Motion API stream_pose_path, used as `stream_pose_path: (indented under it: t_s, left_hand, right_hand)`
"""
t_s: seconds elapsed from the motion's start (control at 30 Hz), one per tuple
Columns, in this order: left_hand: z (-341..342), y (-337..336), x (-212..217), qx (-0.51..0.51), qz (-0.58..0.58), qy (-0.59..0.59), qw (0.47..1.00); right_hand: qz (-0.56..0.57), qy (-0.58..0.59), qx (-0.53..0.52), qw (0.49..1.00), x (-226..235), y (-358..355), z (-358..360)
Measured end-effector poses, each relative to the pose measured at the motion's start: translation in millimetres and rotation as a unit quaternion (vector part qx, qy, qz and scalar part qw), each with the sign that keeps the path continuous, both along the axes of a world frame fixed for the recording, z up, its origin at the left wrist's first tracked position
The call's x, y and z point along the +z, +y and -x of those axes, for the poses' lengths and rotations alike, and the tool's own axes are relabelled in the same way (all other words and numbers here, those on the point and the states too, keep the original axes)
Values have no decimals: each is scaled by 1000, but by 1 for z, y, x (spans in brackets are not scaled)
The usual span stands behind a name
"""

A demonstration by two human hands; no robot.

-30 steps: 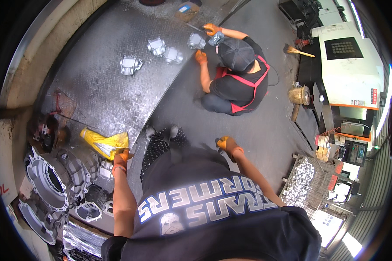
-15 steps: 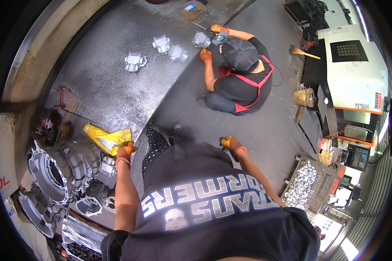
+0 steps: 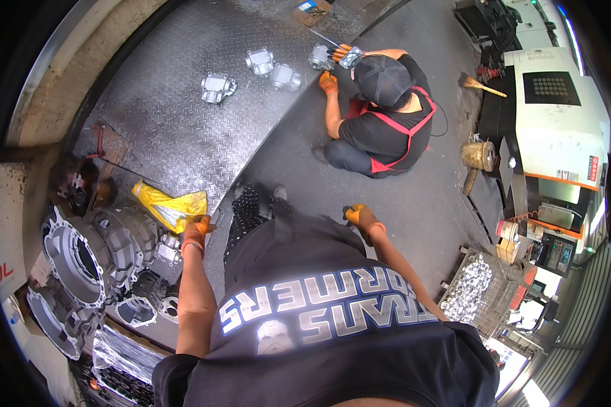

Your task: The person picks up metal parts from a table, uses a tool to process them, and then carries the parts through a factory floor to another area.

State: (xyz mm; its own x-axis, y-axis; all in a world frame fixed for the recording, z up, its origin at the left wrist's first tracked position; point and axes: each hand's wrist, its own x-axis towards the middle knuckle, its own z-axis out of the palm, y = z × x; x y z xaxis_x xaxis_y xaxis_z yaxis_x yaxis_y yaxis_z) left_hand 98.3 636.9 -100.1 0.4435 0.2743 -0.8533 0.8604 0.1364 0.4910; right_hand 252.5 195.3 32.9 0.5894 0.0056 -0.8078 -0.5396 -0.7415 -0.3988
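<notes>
Left hand (image 3: 195,229), orange-gloved, hangs beside one yellow bag (image 3: 170,205) at the plate's (image 3: 163,115) near edge; grip unclear. Right hand (image 3: 361,217), gloved, loosely curled, empty over the floor. Far edge: four castings (image 3: 217,87), one crouching person (image 3: 380,115) touching the last.

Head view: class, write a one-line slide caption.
Gloved left hand by a yellow bag, right hand free; a co-worker crouches by metal castings.

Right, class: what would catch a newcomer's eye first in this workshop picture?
A crouching co-worker in a red apron, at top centre, handles silver metal parts on the steel floor plate. At lower left, the left hand is near a yellow bag, beside large grey castings.
</notes>
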Motion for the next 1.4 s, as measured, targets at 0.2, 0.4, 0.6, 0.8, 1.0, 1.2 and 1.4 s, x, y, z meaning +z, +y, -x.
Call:
stream_pose_path:
  t_s: [0.2,0.4,0.6,0.8,1.0,1.2,1.4]
  left_hand:
    - [-3,9,-14,-17,6,-5,1000]
    - [-13,3,7,-23,-6,-10,1000]
    - [-12,3,7,-18,-11,-6,1000]
    - [-14,3,14,-22,-22,-22,999]
    - [-10,2,-2,-3,1,7,1000]
    - [-10,2,-15,-15,24,-1,1000]
    - [14,14,-79,-63,-32,-15,997]
  right_hand:
    - [27,-2,6,1000,22,15,-8]
    - [34,-26,41,998,17,11,-5]
    - [36,-28,37,998,22,18,-7]
    - [29,-16,77,996,3,8,-3]
    - [41,24,54,997,21,23,-9]
    - [32,-75,175,981,-13,-5,5]
    - [34,-22,78,996,14,19,-3]
